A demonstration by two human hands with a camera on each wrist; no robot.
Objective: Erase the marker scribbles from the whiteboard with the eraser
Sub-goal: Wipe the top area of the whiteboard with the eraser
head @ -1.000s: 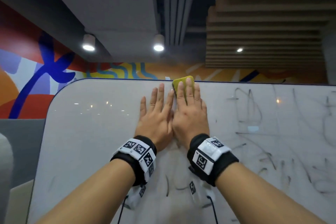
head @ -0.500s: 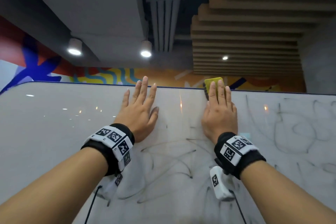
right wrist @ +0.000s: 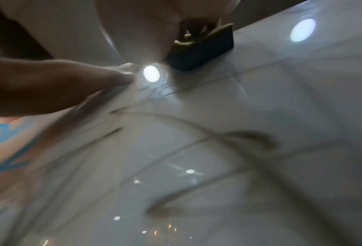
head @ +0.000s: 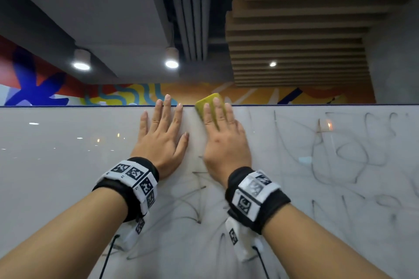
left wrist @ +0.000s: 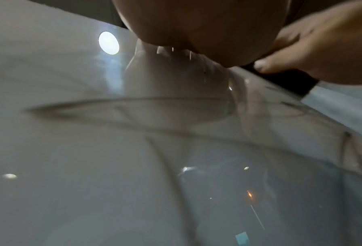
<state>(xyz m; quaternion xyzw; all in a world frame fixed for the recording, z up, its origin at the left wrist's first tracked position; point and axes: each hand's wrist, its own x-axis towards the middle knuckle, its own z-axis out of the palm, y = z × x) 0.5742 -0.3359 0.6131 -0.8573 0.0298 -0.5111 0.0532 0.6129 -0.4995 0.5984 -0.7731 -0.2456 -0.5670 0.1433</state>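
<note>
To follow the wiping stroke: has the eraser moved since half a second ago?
Yes. The eraser slid left along the whiteboard top edge, farther from the small blue patch.

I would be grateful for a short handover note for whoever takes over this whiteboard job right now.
Right hand: straight fingers press the yellow eraser flat against the whiteboard at its top edge.
Left hand: open, palm flat on the board just left of the right hand, holding nothing.
Done: the board's left part looks wiped; only light reflections show there.
Left: black scribbles cover the right part, and more lines run below and between the wrists.
Suggested next: probably sweep the eraser rightward and down over those marks.
</note>
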